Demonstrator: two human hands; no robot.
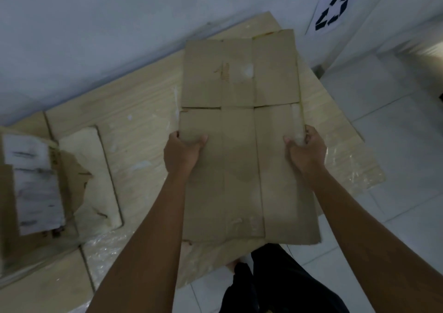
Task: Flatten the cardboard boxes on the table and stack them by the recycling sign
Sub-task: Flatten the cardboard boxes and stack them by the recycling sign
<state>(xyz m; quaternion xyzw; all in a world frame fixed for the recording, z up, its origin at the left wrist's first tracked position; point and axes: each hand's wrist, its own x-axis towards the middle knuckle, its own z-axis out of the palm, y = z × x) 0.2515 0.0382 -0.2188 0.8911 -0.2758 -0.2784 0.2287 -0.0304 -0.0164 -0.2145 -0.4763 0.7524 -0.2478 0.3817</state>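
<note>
Both hands clamp one flattened cardboard box [242, 140], held out flat in front of the person: the left hand [183, 151] grips its left edge with the thumb lying on top and the fingers curled beneath, and the right hand [305, 148] pinches the right edge, thumb on top, over a strip of clear tape [297, 123] that runs along that side. Beyond the grip, on the far half of the box, there is a faint printed mark [224, 70] and a pale scuffed patch; the mark is too blurred to read. The only sign that can be made out is the recycling sign [334, 8], a white sheet with three black chasing arrows, stuck on the wall up and to the right of the right hand, with no words legible on it. Under the held box lies a large pale sheet of flattened cardboard [134, 111] on the white tiled floor [395, 130], reaching past both hands and up to the wall. Well to the left of the left hand sits one more cardboard box [31, 188] with white paper or a label on it carrying dark smudged print that cannot be read. Near the wrists, below the box, dark trousers [275, 284] show.
</note>
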